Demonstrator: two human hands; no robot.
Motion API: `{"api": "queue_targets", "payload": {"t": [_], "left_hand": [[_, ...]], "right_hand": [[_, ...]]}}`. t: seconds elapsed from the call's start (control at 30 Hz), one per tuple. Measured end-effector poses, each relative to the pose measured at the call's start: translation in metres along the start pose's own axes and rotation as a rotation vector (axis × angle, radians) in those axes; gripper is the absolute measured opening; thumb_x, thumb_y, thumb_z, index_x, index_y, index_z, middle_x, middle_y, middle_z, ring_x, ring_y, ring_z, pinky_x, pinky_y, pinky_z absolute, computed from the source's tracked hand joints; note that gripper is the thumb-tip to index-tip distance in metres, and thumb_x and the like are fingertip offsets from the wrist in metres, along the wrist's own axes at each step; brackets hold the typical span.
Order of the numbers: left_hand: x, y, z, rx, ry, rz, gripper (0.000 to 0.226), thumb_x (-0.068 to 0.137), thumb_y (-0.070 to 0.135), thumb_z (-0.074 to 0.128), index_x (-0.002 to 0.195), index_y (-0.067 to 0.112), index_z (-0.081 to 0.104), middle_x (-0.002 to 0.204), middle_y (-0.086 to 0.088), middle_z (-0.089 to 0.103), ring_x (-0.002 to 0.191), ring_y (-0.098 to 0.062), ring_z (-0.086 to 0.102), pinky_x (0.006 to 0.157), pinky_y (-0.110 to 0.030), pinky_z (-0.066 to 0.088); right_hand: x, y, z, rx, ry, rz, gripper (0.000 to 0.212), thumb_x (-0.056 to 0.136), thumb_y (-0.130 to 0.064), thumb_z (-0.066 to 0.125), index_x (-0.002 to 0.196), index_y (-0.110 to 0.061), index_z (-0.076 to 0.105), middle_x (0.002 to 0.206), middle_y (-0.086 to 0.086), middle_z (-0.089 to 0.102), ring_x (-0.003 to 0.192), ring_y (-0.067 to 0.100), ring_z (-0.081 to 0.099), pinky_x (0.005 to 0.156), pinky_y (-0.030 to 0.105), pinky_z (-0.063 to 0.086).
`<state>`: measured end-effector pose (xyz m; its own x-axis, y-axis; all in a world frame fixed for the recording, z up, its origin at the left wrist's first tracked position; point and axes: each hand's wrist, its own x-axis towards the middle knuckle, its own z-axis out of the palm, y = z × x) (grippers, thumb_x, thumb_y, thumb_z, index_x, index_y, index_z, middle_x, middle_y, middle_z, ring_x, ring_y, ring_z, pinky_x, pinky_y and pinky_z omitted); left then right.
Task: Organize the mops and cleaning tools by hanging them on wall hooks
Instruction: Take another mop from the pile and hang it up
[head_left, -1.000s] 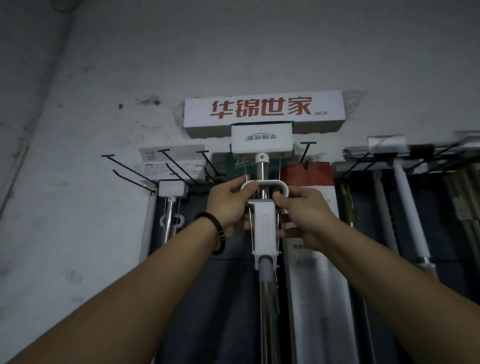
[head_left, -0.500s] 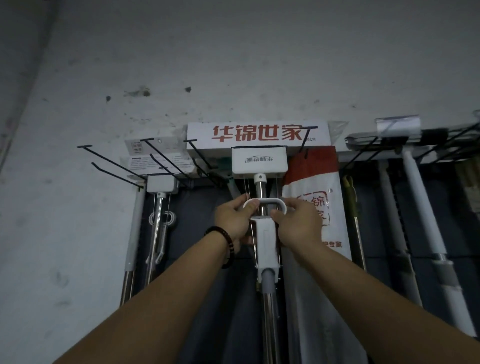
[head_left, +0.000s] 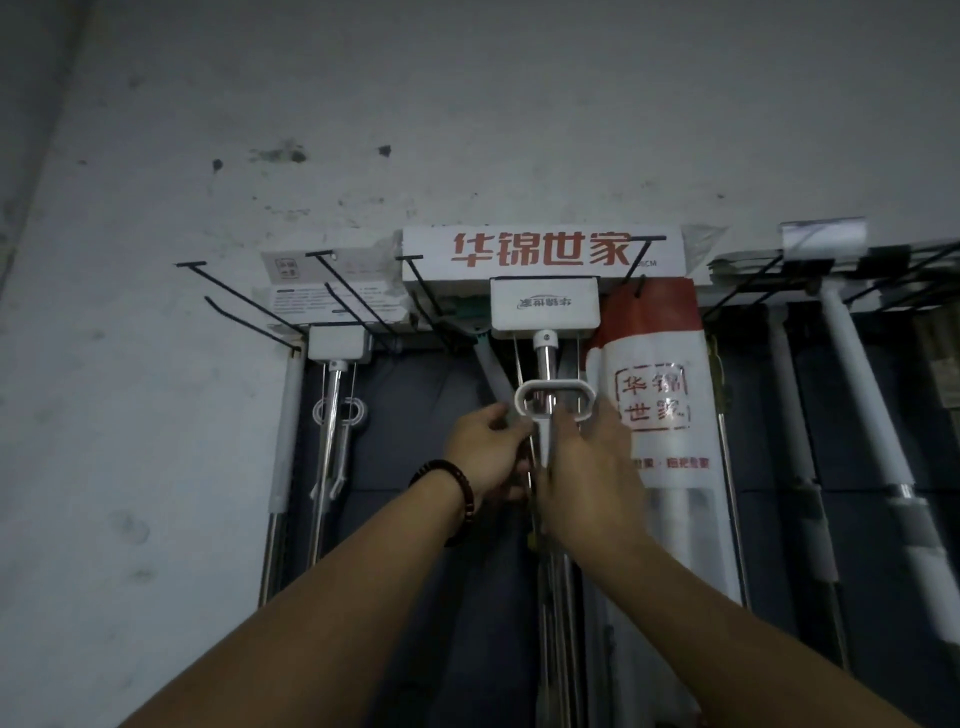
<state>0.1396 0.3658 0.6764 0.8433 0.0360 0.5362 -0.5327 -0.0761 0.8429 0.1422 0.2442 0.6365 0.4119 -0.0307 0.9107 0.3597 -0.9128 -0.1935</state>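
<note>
Both hands are gripping the mop (head_left: 546, 364) just under its white loop handle (head_left: 553, 399), left hand (head_left: 485, 451) and right hand (head_left: 584, 480) each curling around it. It's hanging upside down off the wall hooks (head_left: 363, 306), right beside a red-and-white bagged mop (head_left: 657, 395).

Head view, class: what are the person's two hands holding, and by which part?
Both the left hand and right hand grip the hanging mop by its white slider, just below the loop handle.

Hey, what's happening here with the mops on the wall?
A person is working on a mop hanging upside down on the wall hooks. Both hands are at the white slider below the loop handle: the left hand closes its fingers on the left side, and the right hand wraps the shaft. More mops hang on either side.
</note>
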Motion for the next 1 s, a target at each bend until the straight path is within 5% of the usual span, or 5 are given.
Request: {"api": "queue_targets", "payload": {"t": [0.13, 0.33, 0.5, 0.87, 1.0], "left_hand": [[-0.046, -0.027, -0.029, 0.139, -0.011, -0.076, 0.011, 0.103, 0.019, 0.058, 0.109, 0.018, 0.068, 0.09, -0.009, 0.066, 0.079, -0.025, 0.06, 0.07, -0.041, 0.055], [-0.152, -0.101, -0.086, 0.184, -0.009, -0.2, 0.014, 0.103, 0.021, 0.059, 0.11, 0.023, 0.072, 0.103, 0.001, 0.069, 0.08, -0.022, 0.071, 0.07, -0.037, 0.059], [-0.255, -0.171, -0.134, 0.153, 0.078, -0.331, 0.014, 0.101, 0.02, 0.064, 0.105, 0.025, 0.076, 0.103, -0.002, 0.077, 0.084, -0.02, 0.076, 0.073, -0.039, 0.064], [-0.451, -0.32, -0.158, 0.029, 0.102, -0.831, 0.013, 0.102, 0.02, 0.064, 0.111, 0.015, 0.072, 0.107, -0.015, 0.076, 0.09, -0.037, 0.075, 0.08, -0.049, 0.065], [-0.495, -0.35, -0.154, 0.021, 0.099, -0.974, 0.02, 0.103, 0.014, 0.061, 0.12, 0.004, 0.067, 0.091, -0.011, 0.071, 0.068, -0.028, 0.067, 0.053, -0.027, 0.056]], "right_hand": [[-0.046, -0.012, 0.007, 0.009, 0.02, -0.161, 0.057, 0.081, -0.017, 0.075, 0.136, -0.017, 0.061, 0.148, 0.019, 0.043, 0.128, 0.035, 0.047, 0.102, 0.043, 0.05], [-0.145, -0.032, 0.015, 0.44, -0.347, 0.081, 0.029, 0.092, -0.023, 0.074, 0.12, -0.018, 0.067, 0.11, 0.004, 0.068, 0.098, 0.019, 0.065, 0.09, 0.031, 0.055], [-0.258, -0.049, 0.028, 0.573, -0.531, 0.267, 0.015, 0.095, -0.022, 0.075, 0.109, -0.018, 0.071, 0.085, -0.013, 0.065, 0.073, -0.006, 0.055, 0.063, -0.002, 0.04], [-0.514, -0.041, 0.068, 0.617, -0.999, 0.775, 0.008, 0.104, -0.02, 0.065, 0.101, -0.016, 0.071, 0.076, 0.01, 0.058, 0.066, 0.029, 0.051, 0.065, 0.044, 0.042], [-0.57, -0.031, 0.095, 0.47, -1.214, 0.862, 0.035, 0.103, -0.023, 0.064, 0.115, 0.01, 0.064, 0.083, 0.026, 0.051, 0.073, 0.036, 0.052, 0.069, 0.046, 0.048]]}}
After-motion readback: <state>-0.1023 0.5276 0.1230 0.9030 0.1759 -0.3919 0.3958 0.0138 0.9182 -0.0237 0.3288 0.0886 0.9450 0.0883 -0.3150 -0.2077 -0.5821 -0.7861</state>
